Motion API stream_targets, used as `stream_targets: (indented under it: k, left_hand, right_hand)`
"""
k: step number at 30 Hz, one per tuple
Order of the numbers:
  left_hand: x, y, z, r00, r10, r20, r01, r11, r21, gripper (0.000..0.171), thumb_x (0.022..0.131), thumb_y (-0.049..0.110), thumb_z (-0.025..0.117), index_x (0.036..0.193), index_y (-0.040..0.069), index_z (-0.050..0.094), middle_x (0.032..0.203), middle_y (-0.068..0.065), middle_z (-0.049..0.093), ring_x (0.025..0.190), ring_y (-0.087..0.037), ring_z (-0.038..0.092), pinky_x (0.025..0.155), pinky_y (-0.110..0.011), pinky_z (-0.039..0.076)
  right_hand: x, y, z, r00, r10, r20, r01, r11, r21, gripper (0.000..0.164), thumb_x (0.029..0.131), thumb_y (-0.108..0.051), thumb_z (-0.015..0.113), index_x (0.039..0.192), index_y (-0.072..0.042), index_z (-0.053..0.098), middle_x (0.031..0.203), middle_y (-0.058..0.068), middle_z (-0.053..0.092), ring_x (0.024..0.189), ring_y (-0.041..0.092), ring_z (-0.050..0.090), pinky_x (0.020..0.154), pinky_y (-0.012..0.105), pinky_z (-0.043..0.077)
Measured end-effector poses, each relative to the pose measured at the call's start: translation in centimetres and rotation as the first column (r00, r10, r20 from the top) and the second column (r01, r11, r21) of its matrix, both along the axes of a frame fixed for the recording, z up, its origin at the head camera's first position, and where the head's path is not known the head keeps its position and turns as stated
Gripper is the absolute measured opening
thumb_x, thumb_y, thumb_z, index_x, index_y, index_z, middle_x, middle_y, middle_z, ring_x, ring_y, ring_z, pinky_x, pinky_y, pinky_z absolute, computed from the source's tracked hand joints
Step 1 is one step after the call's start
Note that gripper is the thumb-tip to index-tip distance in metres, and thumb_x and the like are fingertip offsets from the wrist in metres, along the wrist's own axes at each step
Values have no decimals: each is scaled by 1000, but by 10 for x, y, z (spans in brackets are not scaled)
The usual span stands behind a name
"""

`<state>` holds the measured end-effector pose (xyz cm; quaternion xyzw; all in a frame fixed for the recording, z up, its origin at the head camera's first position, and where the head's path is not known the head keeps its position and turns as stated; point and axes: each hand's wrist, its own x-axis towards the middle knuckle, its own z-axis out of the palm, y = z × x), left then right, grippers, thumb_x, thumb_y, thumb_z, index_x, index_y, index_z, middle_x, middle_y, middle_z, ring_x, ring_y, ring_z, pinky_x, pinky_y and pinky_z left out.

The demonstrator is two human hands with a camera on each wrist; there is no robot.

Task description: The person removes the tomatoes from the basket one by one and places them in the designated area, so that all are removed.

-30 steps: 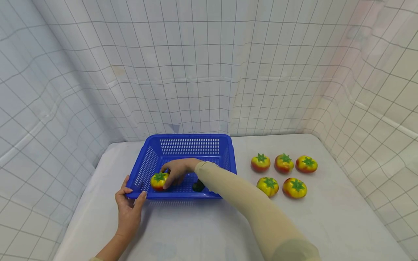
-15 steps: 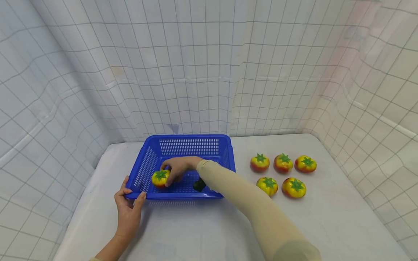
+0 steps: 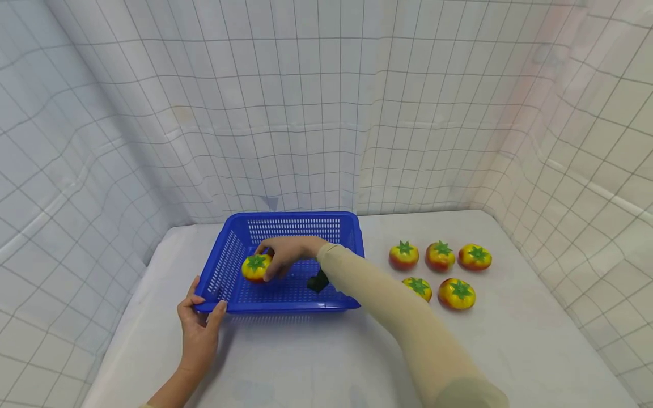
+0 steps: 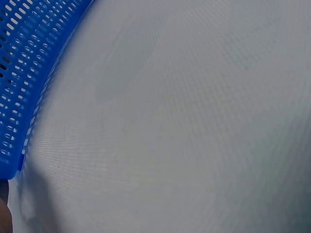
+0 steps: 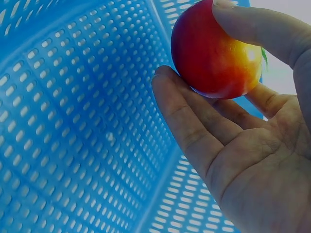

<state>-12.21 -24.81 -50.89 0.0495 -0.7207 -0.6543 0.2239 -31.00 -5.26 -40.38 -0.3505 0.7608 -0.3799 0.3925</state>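
A red and yellow tomato (image 3: 253,273) with a green star-shaped leaf top is over the left part of the blue plastic basket (image 3: 278,307). My right hand (image 3: 287,252) holds it between thumb and fingers. In the right wrist view, the thumb presses one side of the tomato (image 5: 214,58) and the fingers lie under the other, above the slotted basket floor (image 5: 87,107). My left hand (image 3: 199,337) grips the basket's near left corner, its thumb at the front rim. The left wrist view has just a bit of that hand, beside the basket wall (image 4: 29,73).
Several similar tomatoes (image 3: 456,294) stand in two rows on the white cloth (image 3: 515,340) right of the basket. My right forearm (image 3: 403,314) crosses the basket's right side and partly covers one. A small black device (image 3: 317,282) sits under the right wrist. Gridded curtains (image 3: 306,124) surround the table.
My right hand and the tomato have shifted up and to the right in the head view, away from the basket's near left corner. My left hand keeps its grip on the basket.
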Motion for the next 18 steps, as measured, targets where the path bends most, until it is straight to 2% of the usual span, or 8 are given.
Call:
stream_targets:
  k: [4, 7, 11, 18]
  left_hand:
    - [0, 1, 1, 1000, 4, -10, -3, 1000, 7, 39, 103, 3, 57, 118, 16, 24, 168, 3, 12, 150, -32, 21, 99, -8, 38]
    - [0, 1, 1, 1000, 4, -2, -4, 1000, 9, 38, 104, 4, 57, 117, 16, 24, 168, 4, 12, 149, -32, 23, 98, -7, 38]
    - [0, 1, 1, 1000, 1, 17, -1, 1000, 2, 39, 104, 6, 57, 118, 17, 23, 168, 6, 12, 149, -31, 22, 99, -7, 38]
    - [0, 1, 0, 1000, 0, -4, 0, 1000, 8, 38, 104, 4, 57, 119, 16, 24, 168, 4, 11, 149, -30, 22, 100, -9, 37]
  right_hand:
    - [-3, 9, 5, 1000, -7, -10, 7, 1000, -18, 64, 87, -9, 82, 142, -11, 50, 127, 9, 54, 106, 20, 62, 86, 37, 59]
    - [-6, 16, 8, 1000, -12, -2, 12, 999, -41, 65, 86, -10, 83, 142, -13, 50, 125, 8, 54, 107, 22, 62, 89, 40, 58]
    - [-9, 27, 12, 1000, -15, 20, 16, 997, -71, 65, 87, -10, 82, 144, -15, 51, 128, 8, 53, 110, 24, 61, 93, 45, 57]
    - [-11, 44, 20, 1000, -18, 18, 20, 994, -104, 65, 86, -11, 83, 143, -17, 52, 130, 7, 52, 111, 25, 61, 92, 44, 57]
